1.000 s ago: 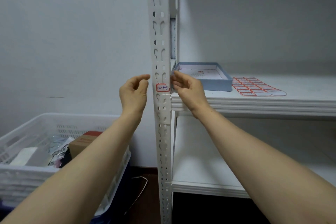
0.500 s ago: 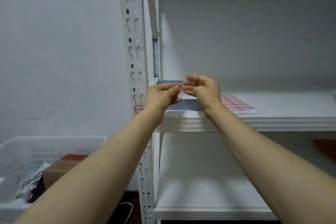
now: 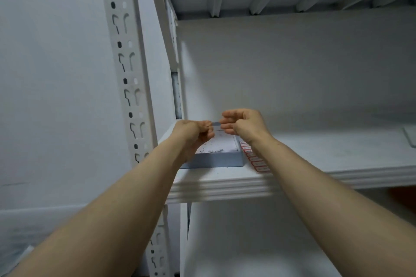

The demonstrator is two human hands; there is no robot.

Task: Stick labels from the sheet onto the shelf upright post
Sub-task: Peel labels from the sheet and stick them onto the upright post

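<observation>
Grip: our left hand (image 3: 193, 135) and right hand (image 3: 244, 125) are narrow, fingertips nearly meeting; what they hold we cannot tell.
Why: poised over the shallow blue cardboard box (image 3: 216, 161), likely mid-peel.
Sheet: red-bordered white label sheet (image 3: 255, 159), 3 o'clock of the box, on the white shelf (image 3: 326, 175).
Post: white slotted metal upright (image 3: 126, 63) at 9 o'clock, our left forearm across it.

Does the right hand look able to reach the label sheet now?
Probably yes: the label sheet lies uncovered on the shelf beside the blue box, just below the right hand, with nothing between them.
</observation>
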